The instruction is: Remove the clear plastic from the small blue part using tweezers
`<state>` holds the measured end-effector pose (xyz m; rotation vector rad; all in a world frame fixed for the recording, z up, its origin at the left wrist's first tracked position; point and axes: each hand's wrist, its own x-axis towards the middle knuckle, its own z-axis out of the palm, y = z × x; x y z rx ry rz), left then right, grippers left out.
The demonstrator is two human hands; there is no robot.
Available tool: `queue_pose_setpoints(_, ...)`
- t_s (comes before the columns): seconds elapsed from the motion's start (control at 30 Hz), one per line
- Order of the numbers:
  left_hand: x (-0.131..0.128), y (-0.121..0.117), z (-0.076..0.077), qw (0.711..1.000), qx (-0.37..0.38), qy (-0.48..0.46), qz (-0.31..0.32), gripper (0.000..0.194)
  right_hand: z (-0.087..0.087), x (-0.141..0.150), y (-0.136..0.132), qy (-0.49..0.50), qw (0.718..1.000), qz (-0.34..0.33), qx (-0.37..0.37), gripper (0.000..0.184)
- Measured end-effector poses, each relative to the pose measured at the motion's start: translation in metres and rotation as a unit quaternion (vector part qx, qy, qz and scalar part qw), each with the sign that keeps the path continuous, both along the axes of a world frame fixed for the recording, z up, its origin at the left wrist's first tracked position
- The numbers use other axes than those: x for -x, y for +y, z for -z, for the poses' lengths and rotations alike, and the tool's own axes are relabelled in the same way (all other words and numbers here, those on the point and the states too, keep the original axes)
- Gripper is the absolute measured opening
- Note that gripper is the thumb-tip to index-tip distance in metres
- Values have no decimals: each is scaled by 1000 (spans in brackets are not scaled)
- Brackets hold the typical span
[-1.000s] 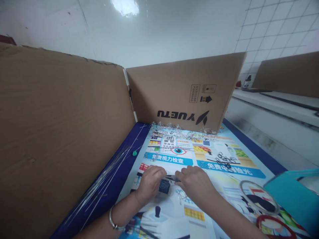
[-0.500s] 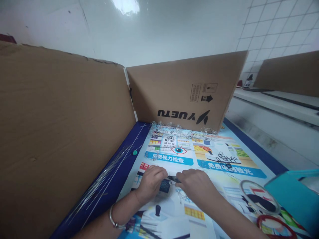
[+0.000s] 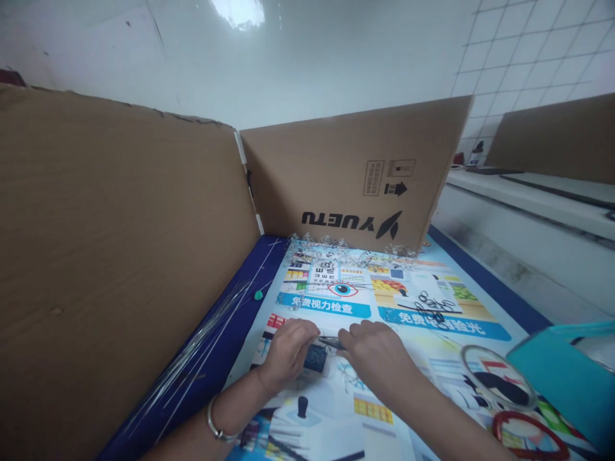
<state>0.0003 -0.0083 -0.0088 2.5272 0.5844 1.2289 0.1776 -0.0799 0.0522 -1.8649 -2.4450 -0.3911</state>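
My left hand [image 3: 288, 353] rests on a colourful printed poster [image 3: 384, 410] with its fingers curled over a small dark block [image 3: 316, 356]. A silver bangle [image 3: 216, 428] circles that wrist. My right hand [image 3: 377, 349] lies close beside it, fingers pinched on a thin dark tool [image 3: 331, 342] whose tip points toward the left hand's fingertips. The two hands nearly touch above the block.
Cardboard walls stand at the left [image 3: 120, 256] and at the back [image 3: 355, 173]. Thin clear rods [image 3: 202, 352] lie on the blue mat along the left wall beside a green bead [image 3: 258, 295]. Small clear parts [image 3: 336, 246], black rings [image 3: 430, 307], a round lens [image 3: 497, 376], a red ring [image 3: 531, 435] and a teal box [image 3: 569, 378] are at the right.
Both hands stay in place over the small dark block with only slight finger shifts. The view has drifted a little.
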Motion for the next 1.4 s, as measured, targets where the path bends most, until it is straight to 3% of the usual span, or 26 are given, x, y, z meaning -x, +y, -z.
queue_pose_setpoints(0.5,0,0,0,999,-34,-3,8,16,-1,2,-2,-12,1000,0,8,5)
queue_pose_setpoints(0.7,0,0,3,999,-39,6,1,15,0,3,-3,-15,1000,6,19,12)
queue_pose_setpoints(0.97,0,-3,1,999,-17,32,-24,16,-2,3,-2,-8,999,6,42,18)
queue_pose_setpoints(1.4,-1,-4,-1,999,9,37,-36,15,6,-4,3,39,997,9,60,11)
